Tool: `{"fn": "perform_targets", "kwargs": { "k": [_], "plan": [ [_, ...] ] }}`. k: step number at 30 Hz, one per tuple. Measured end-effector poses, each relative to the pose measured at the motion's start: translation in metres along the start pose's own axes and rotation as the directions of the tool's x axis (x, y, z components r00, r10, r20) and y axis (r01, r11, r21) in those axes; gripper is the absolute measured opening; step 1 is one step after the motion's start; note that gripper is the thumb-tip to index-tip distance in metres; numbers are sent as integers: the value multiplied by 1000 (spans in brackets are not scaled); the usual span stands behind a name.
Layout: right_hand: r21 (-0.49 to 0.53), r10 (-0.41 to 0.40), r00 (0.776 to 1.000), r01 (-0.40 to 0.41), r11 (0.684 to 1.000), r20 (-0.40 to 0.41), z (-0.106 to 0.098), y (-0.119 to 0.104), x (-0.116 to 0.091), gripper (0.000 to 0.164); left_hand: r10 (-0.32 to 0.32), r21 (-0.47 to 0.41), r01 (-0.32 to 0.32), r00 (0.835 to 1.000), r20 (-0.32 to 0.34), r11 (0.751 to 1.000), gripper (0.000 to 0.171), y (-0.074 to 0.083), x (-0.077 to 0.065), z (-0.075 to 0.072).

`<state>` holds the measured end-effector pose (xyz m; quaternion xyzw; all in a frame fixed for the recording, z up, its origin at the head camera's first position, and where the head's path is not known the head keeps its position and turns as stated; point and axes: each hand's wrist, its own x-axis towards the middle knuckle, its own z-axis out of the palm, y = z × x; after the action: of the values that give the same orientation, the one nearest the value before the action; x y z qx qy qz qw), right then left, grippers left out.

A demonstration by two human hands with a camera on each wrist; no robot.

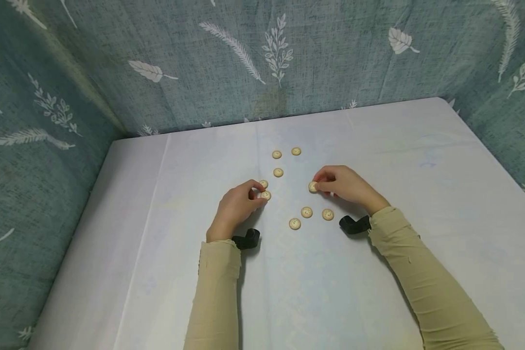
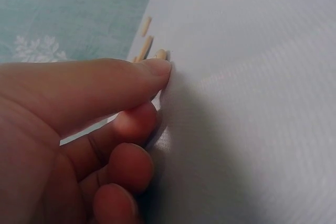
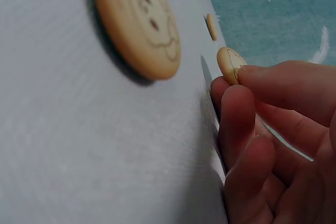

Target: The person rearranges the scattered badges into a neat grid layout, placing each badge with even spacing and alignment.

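Note:
Near the middle of the table, my left hand holds a round tan disc between thumb and index fingertip. Another disc lies just beyond it, partly behind the index finger. In the left wrist view the thumb hides most of the held disc. My right hand pinches a similar disc by its right edge, and the right wrist view shows that disc tilted, with a line drawing on its face. Below the right hand lie two discs, one nearer the wrist and one further left.
Three discs lie further back, one of them closest to the hands. A lone disc is nearest the front. Black wrist mounts protrude beside both wrists. Leaf-patterned green cloth hangs behind the white table.

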<state>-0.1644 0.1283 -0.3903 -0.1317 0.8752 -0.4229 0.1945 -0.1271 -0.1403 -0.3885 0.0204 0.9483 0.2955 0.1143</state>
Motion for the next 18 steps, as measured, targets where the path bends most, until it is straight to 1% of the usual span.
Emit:
{"fn": "perform_targets", "kwargs": {
  "k": [5,9,13,18],
  "plan": [
    [4,11,1000,-11,1000,-15,0,-1,2,16,-9,-13,9,1000,-2,1000,24,0,0,1],
    [3,30,999,-30,1000,-28,-1,0,6,17,-2,-17,2,1000,2,1000,24,1,-1,1],
    [4,50,997,-50,999,-52,-1,1,13,19,3,-14,-3,1000,-4,1000,24,1,-2,1],
    [3,62,995,-62,998,-82,-1,0,23,18,-6,-13,6,1000,-3,1000,24,1,-2,0]
  ]
}}
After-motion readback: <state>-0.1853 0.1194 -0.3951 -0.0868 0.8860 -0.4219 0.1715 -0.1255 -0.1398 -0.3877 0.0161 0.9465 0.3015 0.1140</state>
